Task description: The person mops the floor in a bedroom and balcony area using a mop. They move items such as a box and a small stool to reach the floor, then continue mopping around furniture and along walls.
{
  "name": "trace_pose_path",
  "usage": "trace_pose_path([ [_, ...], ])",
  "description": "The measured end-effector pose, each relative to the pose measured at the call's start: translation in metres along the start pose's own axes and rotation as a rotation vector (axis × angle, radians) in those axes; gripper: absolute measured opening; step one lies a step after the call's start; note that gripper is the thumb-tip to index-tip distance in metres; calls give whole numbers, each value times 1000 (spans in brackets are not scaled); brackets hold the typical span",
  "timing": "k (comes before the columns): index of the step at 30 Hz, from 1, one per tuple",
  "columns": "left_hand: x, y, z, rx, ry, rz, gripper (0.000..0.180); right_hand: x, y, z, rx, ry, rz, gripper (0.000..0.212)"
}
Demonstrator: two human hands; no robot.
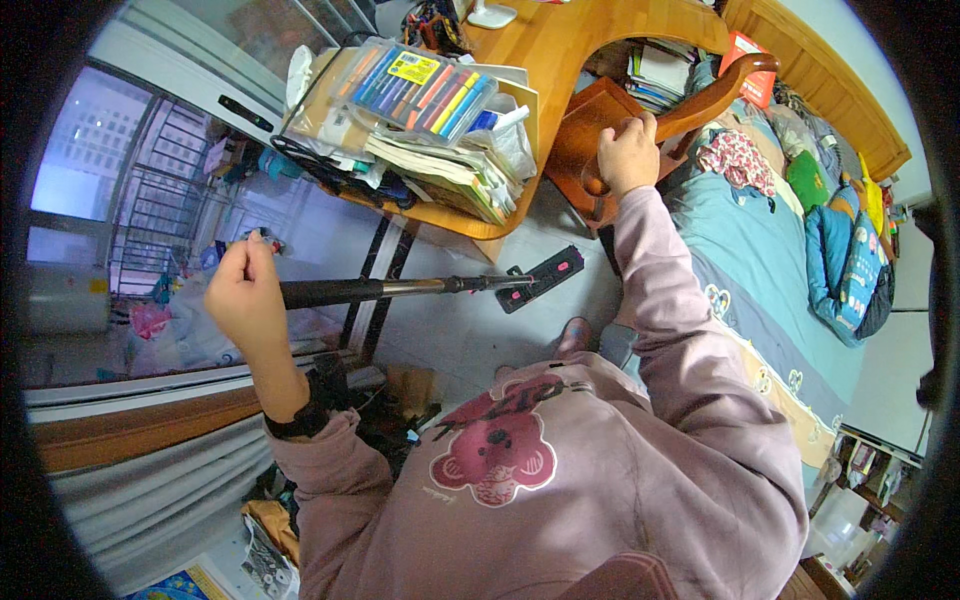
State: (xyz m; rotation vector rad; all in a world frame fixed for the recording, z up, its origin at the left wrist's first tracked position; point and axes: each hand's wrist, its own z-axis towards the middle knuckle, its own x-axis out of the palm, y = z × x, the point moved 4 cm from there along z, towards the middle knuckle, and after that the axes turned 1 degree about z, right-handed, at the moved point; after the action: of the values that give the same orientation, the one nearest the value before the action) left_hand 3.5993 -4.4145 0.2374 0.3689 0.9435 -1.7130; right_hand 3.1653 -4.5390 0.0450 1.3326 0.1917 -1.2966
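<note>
A flat mop (430, 286) slants across the floor (455, 330), its black mop head (552, 276) resting just off the near corner of the wooden desk (575, 32), as I follow the work from my remote post. The left hand (245, 300), well out to the left of that desk corner, is clenched around the pole's black grip (330, 292); the right hand (630, 155), to the corner's right, clasps the curved rail of a wooden chair (583, 122). Done well, I judge, this calls for two separate efforts — the left steadying the pole so the head lies flat, the right shifting the chair, if it must move, with a firm, level pull. I would guard against bumping the desk — a knock could unsettle the marker case (425, 92) and papers (450, 185) piled on top. Right of the desk, the bed (745, 255) could limit the chair's swing.
</note>
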Motion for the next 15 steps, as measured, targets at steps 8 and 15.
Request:
trace_pose_path([
  [8,-7,-1,-8,24,37,58,32,1,6,-22,13,-47,21,34],
  [15,-20,12,-18,55,13,13,35,-2,-7,-19,43,-121,17,39],
])
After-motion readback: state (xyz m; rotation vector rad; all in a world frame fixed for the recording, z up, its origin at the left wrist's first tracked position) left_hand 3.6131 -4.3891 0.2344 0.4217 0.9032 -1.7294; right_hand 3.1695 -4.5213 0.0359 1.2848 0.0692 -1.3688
